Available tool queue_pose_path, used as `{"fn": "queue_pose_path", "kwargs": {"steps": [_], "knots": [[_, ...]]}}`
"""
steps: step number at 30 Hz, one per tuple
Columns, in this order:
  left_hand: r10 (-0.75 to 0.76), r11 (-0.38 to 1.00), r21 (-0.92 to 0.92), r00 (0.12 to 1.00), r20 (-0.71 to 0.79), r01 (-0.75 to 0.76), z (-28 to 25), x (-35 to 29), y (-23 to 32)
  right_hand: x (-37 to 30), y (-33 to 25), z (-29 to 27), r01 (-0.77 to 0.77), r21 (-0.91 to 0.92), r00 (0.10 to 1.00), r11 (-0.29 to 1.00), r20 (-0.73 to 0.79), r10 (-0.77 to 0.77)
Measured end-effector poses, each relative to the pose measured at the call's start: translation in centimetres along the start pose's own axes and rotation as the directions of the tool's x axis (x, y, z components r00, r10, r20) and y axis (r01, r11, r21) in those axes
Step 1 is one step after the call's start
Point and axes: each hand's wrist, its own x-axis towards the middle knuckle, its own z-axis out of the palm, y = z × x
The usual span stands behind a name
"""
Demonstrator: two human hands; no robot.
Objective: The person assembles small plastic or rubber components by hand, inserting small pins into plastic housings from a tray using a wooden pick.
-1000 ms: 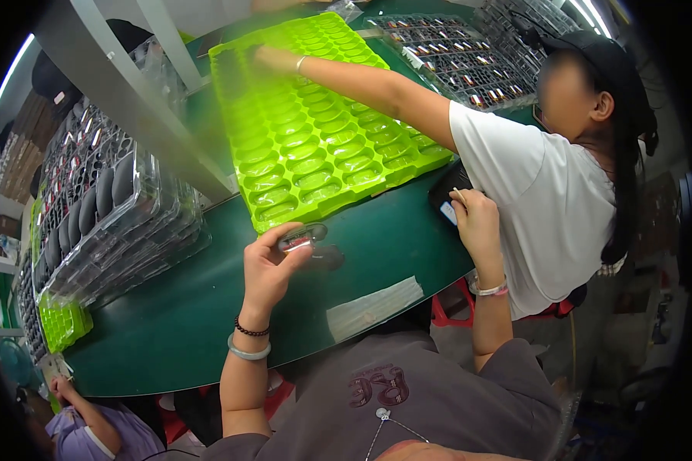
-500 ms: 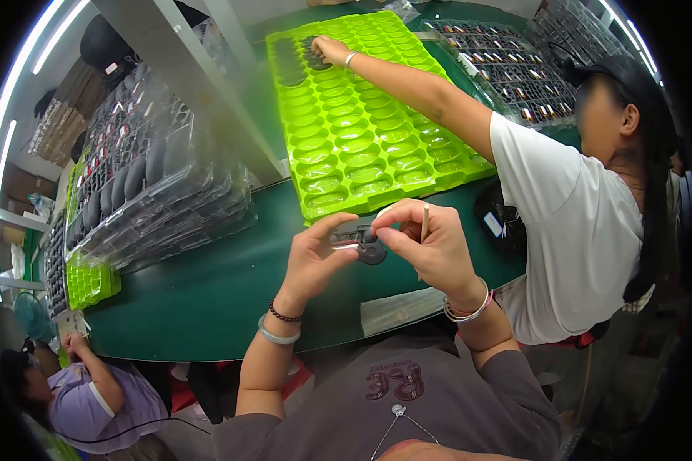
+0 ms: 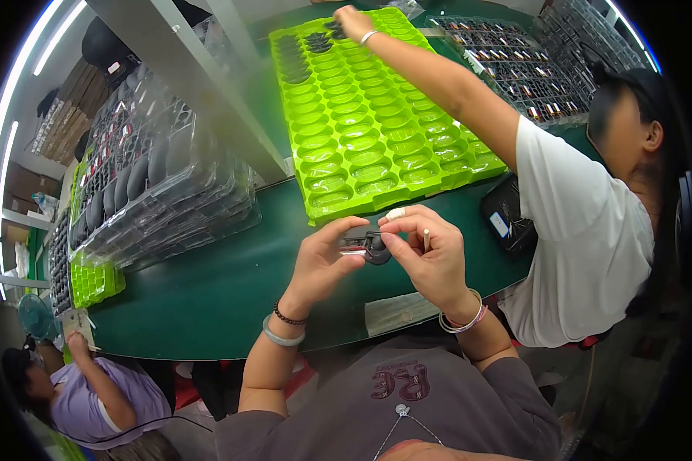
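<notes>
Head view: your left hand (image 3: pixel 321 260) and right hand (image 3: pixel 436 257) grip a small, dark-grey, rounded casing (image 3: pixel 377 253), red and silver at left; right also clasps pale stick (image 3: pixel 427 240).

Big dark red letters (image 3: pixel 401 382) sit on the front of the grey shirt (image 3: pixel 323 407). A small white and blue label (image 3: pixel 499 223) is on the black case (image 3: pixel 514 201), its writing too tiny to read. A little pale tag (image 3: pixel 114 68) is on a dark round thing (image 3: pixel 104 42).
</notes>
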Motion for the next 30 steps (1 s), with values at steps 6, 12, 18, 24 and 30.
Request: {"fn": "queue_pose_path", "kwargs": {"steps": [6,12,18,24,30], "knots": [[-0.024,1.0,-0.017,1.0,-0.016,0.024,0.2,-0.1,0.3,-0.2,0.1,0.2,0.001,0.006,1.0,1.0,-0.003,-0.001],[-0.01,0.998,0.067,1.0,-0.026,0.011,0.1,-0.1,0.3,-0.5,0.4,0.4,-0.022,0.049,1.0,0.999,-0.004,0.023],[-0.008,0.998,0.06,1.0,-0.006,0.008,0.2,0.4,0.1,-0.5,0.6,0.4,-0.068,0.109,0.997,0.992,-0.023,0.071],[0.019,0.996,0.086,0.997,-0.074,-0.012,-0.6,-0.6,1.2,0.4,0.5,1.7,-0.004,0.121,1.0,0.993,0.019,0.002],[0.248,0.866,0.444,0.969,0.017,-0.229,0.5,0.9,-0.1,0.1,1.7,-1.1,0.057,-0.033,0.997,0.998,0.062,-0.055]]}}
